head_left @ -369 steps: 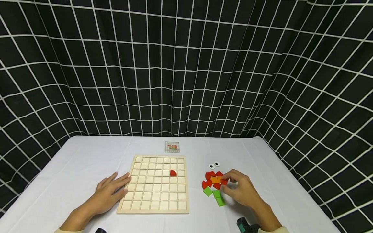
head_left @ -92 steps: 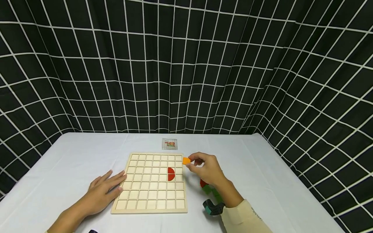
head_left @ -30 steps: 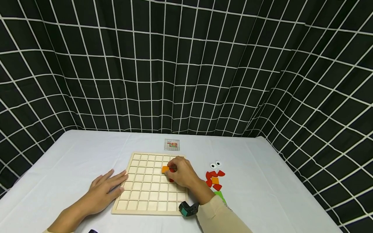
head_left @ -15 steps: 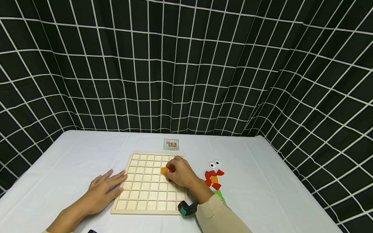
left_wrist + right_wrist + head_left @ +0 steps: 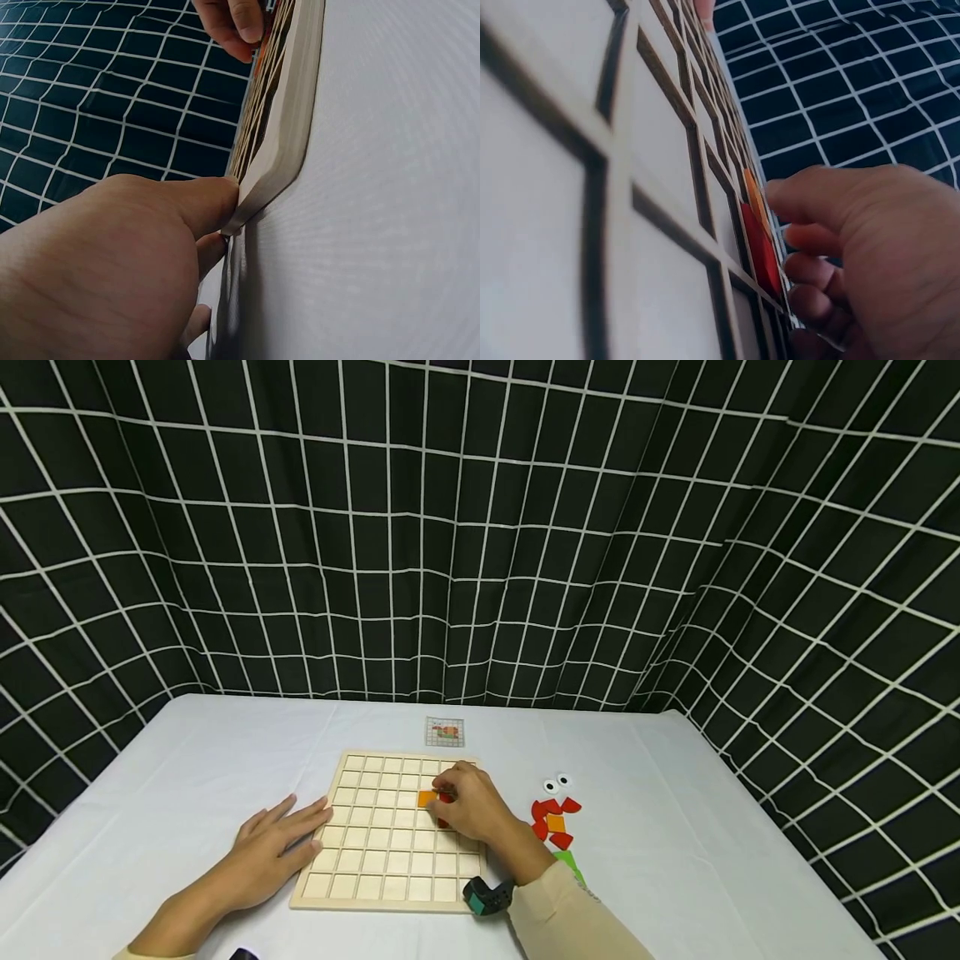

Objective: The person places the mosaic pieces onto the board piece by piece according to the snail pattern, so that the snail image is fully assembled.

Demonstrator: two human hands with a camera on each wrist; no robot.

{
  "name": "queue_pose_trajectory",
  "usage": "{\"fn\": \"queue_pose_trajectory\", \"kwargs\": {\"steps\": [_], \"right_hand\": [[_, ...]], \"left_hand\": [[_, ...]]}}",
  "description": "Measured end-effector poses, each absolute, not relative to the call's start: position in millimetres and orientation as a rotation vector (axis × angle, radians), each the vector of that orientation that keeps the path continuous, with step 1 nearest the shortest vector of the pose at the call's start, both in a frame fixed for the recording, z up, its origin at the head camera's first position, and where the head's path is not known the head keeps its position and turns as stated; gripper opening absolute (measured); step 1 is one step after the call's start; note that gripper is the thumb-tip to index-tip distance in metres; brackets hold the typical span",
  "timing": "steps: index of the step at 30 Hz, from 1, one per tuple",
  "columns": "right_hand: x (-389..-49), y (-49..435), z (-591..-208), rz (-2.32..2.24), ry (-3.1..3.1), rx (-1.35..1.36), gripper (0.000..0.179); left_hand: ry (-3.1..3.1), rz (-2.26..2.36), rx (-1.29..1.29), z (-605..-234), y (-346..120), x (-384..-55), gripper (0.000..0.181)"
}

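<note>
My right hand [image 5: 471, 803] is over the wooden grid board [image 5: 390, 906], fingers curled, thumb and fingertips on the right edge of an orange square tile [image 5: 426, 799]. This tile lies at a cell just left of two red quarter-circle tiles [image 5: 759, 251], which my fingers partly cover in the head view. The right wrist view shows the thumb tip right at the orange tile [image 5: 752, 189]. My left hand [image 5: 273, 852] rests flat at the board's left edge, fingers spread, with fingertips on the frame [image 5: 281, 161].
Right of the board lie several red tiles [image 5: 560, 841], another orange tile [image 5: 555, 823], two eye discs [image 5: 557, 783] and green tiles [image 5: 567, 862], partly hidden by my sleeve. A small picture card [image 5: 445, 732] lies behind the board.
A second red tile has joined the first on the board. My right hand has carried the orange tile from the board's right edge onto it, then stayed almost still. The left hand stays put.
</note>
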State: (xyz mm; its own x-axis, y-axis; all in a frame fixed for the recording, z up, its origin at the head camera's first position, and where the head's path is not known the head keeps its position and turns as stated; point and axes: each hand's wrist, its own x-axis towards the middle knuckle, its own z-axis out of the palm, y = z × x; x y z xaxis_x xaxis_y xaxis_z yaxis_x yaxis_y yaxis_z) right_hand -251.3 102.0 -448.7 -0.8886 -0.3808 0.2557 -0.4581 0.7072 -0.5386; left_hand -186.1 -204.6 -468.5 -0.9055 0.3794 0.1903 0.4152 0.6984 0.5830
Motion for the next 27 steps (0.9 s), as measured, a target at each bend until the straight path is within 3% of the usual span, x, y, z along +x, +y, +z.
{"fn": "queue_pose_trajectory", "kwargs": {"steps": [27], "right_hand": [[-219, 151, -401, 1.036, -2.485, 0.718, 0.019]], "left_hand": [[-2.855, -0.998, -0.672, -469, -205, -186, 0.045]]}}
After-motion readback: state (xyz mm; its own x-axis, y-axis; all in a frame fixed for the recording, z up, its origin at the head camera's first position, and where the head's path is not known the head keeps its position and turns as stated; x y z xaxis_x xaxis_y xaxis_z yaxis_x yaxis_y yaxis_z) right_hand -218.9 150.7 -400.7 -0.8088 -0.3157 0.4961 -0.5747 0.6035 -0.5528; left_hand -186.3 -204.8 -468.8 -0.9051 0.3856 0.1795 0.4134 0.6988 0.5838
